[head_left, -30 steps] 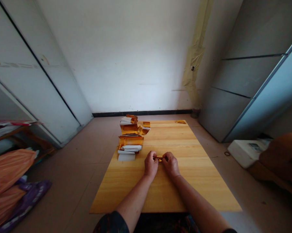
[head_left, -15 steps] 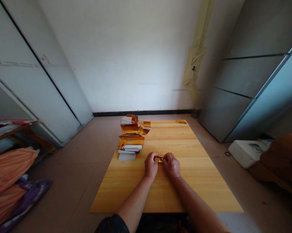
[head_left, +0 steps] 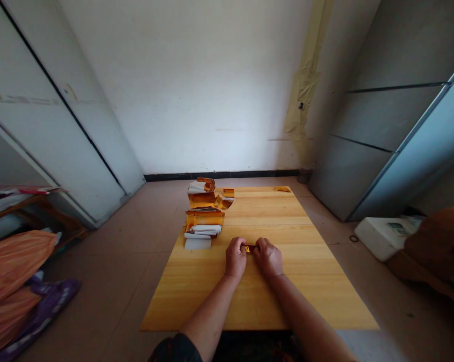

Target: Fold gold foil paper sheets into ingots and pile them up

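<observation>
Gold-foil strip (head_left: pixel 250 248), small and folded-looking, is pinched btwn the hands near the middle of a long pale-yellow wooden table (head_left: pixel 211 301). Left hand (head_left: pixel 235 259) and right hand (head_left: pixel 268 257) are held close together, w/ the fingers (head_left: pixel 262 246) of both curled in and clamped on the strip. Most of it is hidden that way, only a thin gold bit being visible btwn the 2 hands. Whether it's touching the wood can't be told from this view.

Step in hand is prob the folding or creasing of this 1 strip. Next move seems to call for an even pinch, so the crease is kept straight.

Just left of the hands, a loose stack of folded gold-and-white paper strips (head_left: pixel 204 218) is piled on the table, w/ a small gold-and-white foil piece (head_left: pixel 227 197) beside its far end. Small gold scrap (head_left: pixel 282 189) is lying at the far table edge. Orange plastic bags (head_left: pixel 11 266) and a purple bag (head_left: pixel 49 301) are seen on the floor to the left, a white plastic box (head_left: pixel 381 239) to the right.
</observation>
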A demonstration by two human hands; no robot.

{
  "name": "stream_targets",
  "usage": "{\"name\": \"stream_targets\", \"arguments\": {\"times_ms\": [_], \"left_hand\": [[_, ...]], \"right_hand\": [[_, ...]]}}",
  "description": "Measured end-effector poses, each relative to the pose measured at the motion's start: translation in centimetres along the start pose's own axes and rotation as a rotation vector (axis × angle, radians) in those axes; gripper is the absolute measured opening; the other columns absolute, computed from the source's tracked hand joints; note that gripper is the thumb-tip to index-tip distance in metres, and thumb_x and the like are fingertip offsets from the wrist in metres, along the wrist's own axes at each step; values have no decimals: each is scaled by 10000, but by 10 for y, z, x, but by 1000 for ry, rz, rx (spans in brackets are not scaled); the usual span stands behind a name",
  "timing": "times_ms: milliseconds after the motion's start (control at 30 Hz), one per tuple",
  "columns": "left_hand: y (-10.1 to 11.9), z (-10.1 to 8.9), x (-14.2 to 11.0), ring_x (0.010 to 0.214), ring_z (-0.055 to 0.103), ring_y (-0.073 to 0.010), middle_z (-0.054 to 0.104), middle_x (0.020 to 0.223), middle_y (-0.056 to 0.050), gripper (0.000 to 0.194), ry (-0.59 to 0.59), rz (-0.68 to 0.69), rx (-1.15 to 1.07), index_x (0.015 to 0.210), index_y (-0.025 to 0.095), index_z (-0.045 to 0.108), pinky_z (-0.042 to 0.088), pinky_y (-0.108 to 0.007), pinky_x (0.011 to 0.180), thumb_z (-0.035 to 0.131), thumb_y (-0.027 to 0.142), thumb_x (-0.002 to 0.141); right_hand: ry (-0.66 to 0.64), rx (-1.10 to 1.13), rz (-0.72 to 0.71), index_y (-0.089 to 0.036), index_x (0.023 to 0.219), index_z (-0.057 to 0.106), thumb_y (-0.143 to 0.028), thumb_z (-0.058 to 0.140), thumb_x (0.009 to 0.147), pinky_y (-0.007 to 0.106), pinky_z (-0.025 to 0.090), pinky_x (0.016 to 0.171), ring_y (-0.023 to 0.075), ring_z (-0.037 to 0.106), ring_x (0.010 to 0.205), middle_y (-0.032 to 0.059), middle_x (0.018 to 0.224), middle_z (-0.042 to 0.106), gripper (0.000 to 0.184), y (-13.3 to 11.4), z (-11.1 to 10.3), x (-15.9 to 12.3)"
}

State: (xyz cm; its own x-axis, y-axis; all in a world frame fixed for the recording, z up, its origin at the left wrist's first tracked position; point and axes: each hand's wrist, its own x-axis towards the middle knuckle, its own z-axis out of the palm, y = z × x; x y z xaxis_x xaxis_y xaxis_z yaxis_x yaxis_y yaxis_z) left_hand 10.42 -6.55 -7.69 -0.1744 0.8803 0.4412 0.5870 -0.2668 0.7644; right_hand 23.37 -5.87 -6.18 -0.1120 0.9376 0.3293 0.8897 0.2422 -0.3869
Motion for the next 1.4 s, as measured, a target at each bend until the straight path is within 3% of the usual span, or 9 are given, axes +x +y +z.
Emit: {"name": "stream_targets", "arguments": {"times_ms": [300, 700, 933, 1400], "left_hand": [[-2, 2, 1, 778, 570, -138, 589, 781, -12, 255, 9, -3, -19, 780, 187, 546, 468, -249, 735, 410, -14, 700], [3, -2, 0, 789, 575, -147, 592, 843, -32, 259, 16, -4, -16, 859, 170, 575, 488, -265, 737, 495, 22, 663], [-1, 0, 3, 742, 564, -147, 576, 754, -24, 174, 66, -11, 38, 735, 173, 576, 473, -263, 694, 490, 27, 696], [-7, 4, 6, 740, 559, -155, 576, 737, -24, 187, 111, -20, 102, 709, 176, 566, 463, -268, 700, 509, 3, 665]], "right_hand": [[12, -12, 12, -195, 767, 549, -162, 446, 811, 226, 216, 512, 93, 493, 575, -8, 760, 596, 117, -2, -1, -1], [71, 164, 8, -195, 774, 555, -182, 421, 801, 205, 287, 529, 109, 505, 607, 10, 761, 574, 138, 3, 2, 0], [73, 247, -36, -197, 773, 566, -197, 458, 790, 190, 355, 557, 106, 540, 625, 17, 793, 585, 109, 5, -1, 0], [91, 329, -70, -197, 797, 576, -170, 476, 754, 188, 402, 564, 89, 522, 577, 8, 811, 572, 113, 14, 3, -1]]}}
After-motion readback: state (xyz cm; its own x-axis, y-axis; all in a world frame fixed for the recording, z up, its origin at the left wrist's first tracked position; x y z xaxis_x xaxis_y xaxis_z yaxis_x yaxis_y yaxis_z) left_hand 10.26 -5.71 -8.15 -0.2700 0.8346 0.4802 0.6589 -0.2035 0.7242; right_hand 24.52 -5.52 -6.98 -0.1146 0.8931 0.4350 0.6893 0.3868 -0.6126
